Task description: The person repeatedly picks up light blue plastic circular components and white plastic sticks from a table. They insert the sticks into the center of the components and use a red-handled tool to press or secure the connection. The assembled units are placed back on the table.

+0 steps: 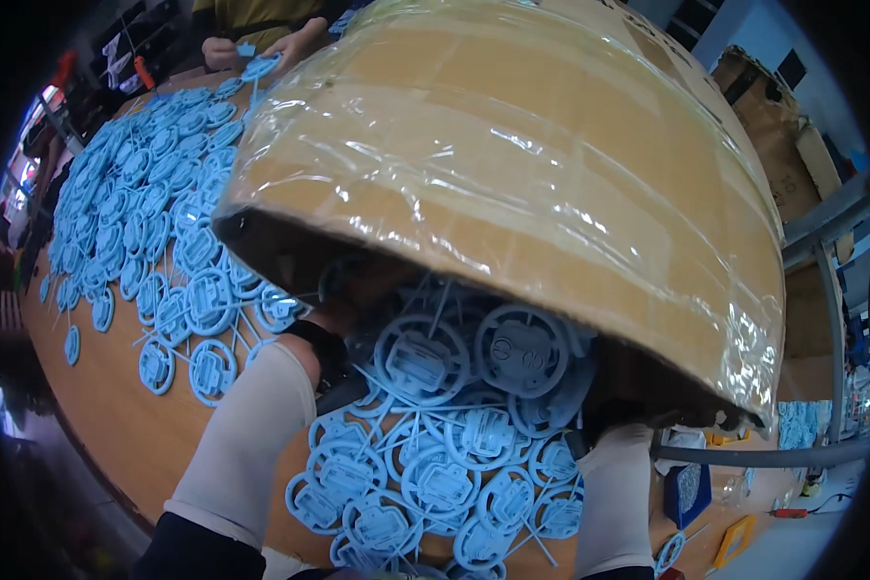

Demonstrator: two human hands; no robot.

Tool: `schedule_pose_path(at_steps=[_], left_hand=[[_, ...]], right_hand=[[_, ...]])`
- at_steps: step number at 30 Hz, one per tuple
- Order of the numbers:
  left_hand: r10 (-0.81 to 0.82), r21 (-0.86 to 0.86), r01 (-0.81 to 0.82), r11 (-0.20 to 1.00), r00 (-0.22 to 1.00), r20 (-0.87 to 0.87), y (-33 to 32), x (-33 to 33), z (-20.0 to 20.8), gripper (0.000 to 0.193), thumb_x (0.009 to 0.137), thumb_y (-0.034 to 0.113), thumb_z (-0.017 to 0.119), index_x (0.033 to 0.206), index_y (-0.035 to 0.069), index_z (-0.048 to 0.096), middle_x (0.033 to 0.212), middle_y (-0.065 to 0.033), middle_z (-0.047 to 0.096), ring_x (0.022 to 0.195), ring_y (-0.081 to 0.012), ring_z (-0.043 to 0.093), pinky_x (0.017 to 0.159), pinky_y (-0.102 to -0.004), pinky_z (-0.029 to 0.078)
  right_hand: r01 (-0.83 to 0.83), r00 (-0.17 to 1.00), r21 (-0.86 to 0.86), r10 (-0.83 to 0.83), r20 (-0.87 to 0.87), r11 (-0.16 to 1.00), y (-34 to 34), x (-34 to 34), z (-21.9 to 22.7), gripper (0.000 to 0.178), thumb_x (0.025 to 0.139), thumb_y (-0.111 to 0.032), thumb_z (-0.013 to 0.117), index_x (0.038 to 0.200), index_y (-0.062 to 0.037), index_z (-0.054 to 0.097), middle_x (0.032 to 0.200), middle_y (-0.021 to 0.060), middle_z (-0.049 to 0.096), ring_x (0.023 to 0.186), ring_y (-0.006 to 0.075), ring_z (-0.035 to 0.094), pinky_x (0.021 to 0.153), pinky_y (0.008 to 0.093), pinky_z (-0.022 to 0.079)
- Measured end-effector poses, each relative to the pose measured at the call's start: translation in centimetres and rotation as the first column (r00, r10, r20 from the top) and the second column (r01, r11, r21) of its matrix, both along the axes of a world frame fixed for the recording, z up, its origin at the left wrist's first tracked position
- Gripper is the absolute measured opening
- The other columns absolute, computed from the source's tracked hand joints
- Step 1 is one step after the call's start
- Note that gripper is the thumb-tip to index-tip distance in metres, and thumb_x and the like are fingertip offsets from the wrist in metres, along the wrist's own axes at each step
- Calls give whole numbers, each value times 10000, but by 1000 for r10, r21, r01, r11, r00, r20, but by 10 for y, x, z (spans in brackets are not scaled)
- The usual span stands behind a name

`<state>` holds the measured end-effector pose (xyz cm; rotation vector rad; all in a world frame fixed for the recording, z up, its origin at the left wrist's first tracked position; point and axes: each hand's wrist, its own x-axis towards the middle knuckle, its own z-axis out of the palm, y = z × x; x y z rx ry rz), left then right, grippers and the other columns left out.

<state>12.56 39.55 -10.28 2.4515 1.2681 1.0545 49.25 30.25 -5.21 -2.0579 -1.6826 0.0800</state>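
Left hand [350,302], right hand [617,411] at mouth of cardboard box [522,155]; both shadowed, grip indeterminable. Blue round parts [442,480] between hands.

You look through the left one of two wide fisheye cameras worn side by side on your head, facing down and forward over the brown tabletop [97,391]. Your left sleeve [246,425] and right sleeve [617,503] rise from the lower edge, quite near the lens. The taped carton [522,145] looms so close that it takes up much of the upper middle and right (its edges bow, as lines do under this lens), while a co-worker's hand [300,43] shows small and farther off, toward the upper left
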Motion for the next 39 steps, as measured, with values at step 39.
schedule_pose_path(at_steps=[39], left_hand=[[138, -542, -221, 811, 972, -189, -387, -152, 52, 409, 715, 236, 703, 1013, -14, 579, 953, -189, 591, 896, -302, 573, 771, -366, 461]], right_hand=[[-403, 883, -275, 291, -369, 873, -434, -198, 39, 119, 793, -110, 548, 873, -29, 580, 833, 132, 577, 771, 324, 575, 659, 401, 459]])
